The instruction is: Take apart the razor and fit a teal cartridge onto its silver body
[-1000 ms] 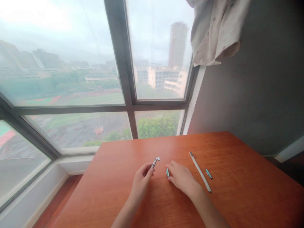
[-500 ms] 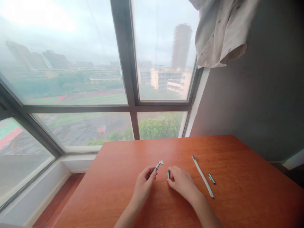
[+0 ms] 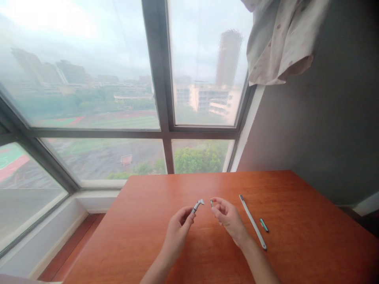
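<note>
Pinched between the thumb and fingers of my left hand is a silver-grey razor handle. Its bent head end points up and right, with no blade on it. My right hand grips a small green-and-dark razor cartridge by thumb and fingertips, seen edge-on. A short gap separates the cartridge from the handle's end. Both hands are raised a little over the table. To the right lies a second green razor cartridge, beside a long white toothbrush-like stick with a dark tip and a hole at its near end.
The reddish-brown wooden table reaches to the large window in front. A light cloth garment hangs at the upper right, before the dark grey wall. A low white ledge runs along the left.
My right hand has lifted the cartridge up from near the tabletop and turned it, bringing it level with the handle's head. My left hand has stayed almost in place.
</note>
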A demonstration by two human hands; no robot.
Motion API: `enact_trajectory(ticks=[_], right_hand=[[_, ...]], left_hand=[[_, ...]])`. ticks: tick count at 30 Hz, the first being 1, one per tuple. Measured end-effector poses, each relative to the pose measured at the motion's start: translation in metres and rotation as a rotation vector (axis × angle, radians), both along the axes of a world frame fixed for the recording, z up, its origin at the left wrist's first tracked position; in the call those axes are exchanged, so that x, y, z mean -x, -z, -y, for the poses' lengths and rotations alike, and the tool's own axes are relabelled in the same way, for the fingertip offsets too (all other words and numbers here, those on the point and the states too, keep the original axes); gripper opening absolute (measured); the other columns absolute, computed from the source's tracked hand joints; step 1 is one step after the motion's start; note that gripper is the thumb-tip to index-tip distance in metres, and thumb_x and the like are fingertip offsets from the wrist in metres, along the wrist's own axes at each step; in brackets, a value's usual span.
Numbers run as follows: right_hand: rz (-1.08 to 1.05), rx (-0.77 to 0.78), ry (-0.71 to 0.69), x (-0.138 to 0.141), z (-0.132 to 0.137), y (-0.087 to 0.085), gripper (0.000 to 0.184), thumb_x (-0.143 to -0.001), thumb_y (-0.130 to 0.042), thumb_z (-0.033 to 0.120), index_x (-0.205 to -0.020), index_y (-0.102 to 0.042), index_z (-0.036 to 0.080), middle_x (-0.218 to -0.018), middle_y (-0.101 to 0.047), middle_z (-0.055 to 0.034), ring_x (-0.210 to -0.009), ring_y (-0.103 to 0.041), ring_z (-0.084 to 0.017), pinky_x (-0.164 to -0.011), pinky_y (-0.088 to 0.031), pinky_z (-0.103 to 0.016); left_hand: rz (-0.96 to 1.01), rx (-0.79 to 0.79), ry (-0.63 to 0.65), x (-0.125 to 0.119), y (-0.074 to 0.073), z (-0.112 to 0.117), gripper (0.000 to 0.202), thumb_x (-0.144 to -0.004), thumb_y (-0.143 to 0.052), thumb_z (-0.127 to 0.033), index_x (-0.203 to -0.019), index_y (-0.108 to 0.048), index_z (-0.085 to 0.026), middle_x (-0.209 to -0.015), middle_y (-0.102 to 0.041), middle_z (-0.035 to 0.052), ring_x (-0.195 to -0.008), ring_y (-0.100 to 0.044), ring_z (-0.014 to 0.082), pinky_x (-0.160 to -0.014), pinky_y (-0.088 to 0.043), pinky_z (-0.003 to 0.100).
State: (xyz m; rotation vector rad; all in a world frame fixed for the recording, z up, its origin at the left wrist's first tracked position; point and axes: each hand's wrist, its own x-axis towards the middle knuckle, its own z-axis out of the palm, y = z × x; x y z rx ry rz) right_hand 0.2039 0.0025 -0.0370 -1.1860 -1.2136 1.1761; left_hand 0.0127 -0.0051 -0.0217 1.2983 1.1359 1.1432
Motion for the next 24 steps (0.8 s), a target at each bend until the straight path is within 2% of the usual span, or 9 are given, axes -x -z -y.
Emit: enact_trajectory(ticks=[3,7,11,16,24], right_hand=[[-0.217,0.025,-0.043,0.0,0.005,-0.006,0.044,-0.075,-0.068,0.043,-0.109,-0.059,0.016,-0.064,-0.048,0.0044,-0.05,-0.038,-0.007,-0.044,-0.03,-0.018],[-0.374,0.041,-0.092,0.004,0.01,-0.01,0.042,-0.075,-0.07,0.04,-0.109,-0.061,0.016,-0.062,-0.046,0.005,-0.05,-0.035,-0.006,-0.046,-0.029,-0.017],[-0.413,0.031,-0.103,0.008,0.012,-0.012,0.041,-0.074,-0.071,0.038,-0.108,-0.061,0.017,-0.063,-0.046,0.005,-0.05,-0.035,-0.006,-0.046,-0.029,-0.017],[-0.429,-0.017,-0.144,0.01,0.012,-0.011,0.04,-0.076,-0.071,0.036,-0.109,-0.061,0.017,-0.066,-0.047,0.0042,-0.051,-0.036,-0.006,-0.046,-0.029,-0.018],[-0.451,-0.051,-0.162,0.01,0.012,-0.006,0.04,-0.077,-0.071,0.035,-0.111,-0.061,0.019,-0.072,-0.048,0.0028,-0.053,-0.036,-0.005,-0.047,-0.029,-0.017]], left_hand=[[0.028,0.005,0.005,-0.001,0.0,0.002,0.035,-0.073,-0.066,-0.045,-0.092,-0.07,-0.016,-0.074,-0.063,0.0045,-0.065,-0.054,0.0166,-0.058,-0.044,0.025],[0.049,-0.01,0.048,-0.004,0.0,0.007,0.033,-0.078,-0.063,-0.041,-0.1,-0.068,-0.017,-0.074,-0.06,0.0037,-0.063,-0.053,0.0155,-0.053,-0.044,0.024],[-0.003,-0.07,0.081,-0.006,-0.003,0.012,0.03,-0.083,-0.06,-0.037,-0.106,-0.066,-0.019,-0.076,-0.06,0.0041,-0.065,-0.053,0.0158,-0.056,-0.044,0.024],[-0.099,-0.162,0.09,-0.005,-0.008,0.014,0.026,-0.084,-0.058,-0.034,-0.103,-0.067,-0.018,-0.076,-0.059,0.0046,-0.067,-0.052,0.0162,-0.058,-0.042,0.023],[-0.145,-0.254,0.114,-0.005,-0.009,0.014,0.025,-0.088,-0.054,-0.03,-0.107,-0.065,-0.018,-0.078,-0.059,0.0044,-0.071,-0.052,0.016,-0.061,-0.041,0.023]])
